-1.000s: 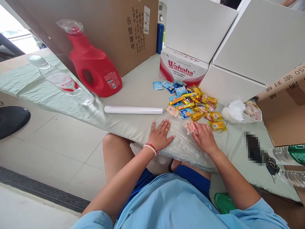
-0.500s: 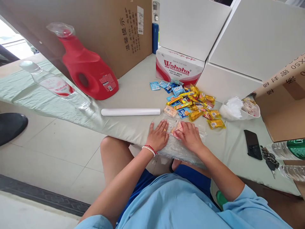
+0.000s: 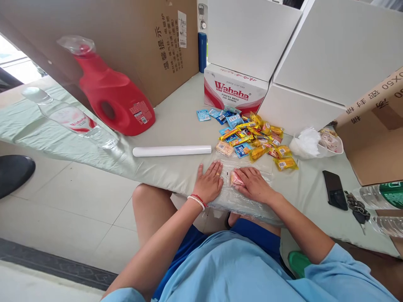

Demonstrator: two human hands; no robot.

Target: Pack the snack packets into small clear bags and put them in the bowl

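My left hand [image 3: 209, 183] lies flat on the table, palm down, its fingers stretched out at the left edge of a sheet of clear plastic film [image 3: 231, 202]. On the film is a small pink wrapped snack packet [image 3: 236, 179], and the bent fingers of my right hand [image 3: 256, 185] grip it from the right, hiding part of it. Just beyond the film lie another pale pink snack packet [image 3: 224, 148] and a heap of yellow-wrapped snacks [image 3: 258, 152] mixed with blue sachets [image 3: 242, 150].
A white roll [image 3: 172, 151] lies left of the heap. Farther left are a red jug [image 3: 117, 98] and a water bottle [image 3: 74, 119]. A Wahaba carton [image 3: 234, 89] stands behind. To the right are a white tub [image 3: 333, 147], a black phone [image 3: 335, 190] and keys [image 3: 357, 206].
My right hand has shifted a little right and towards me, bringing the pink snack packet along, so more of the packet shows. My left hand stays flat in place.
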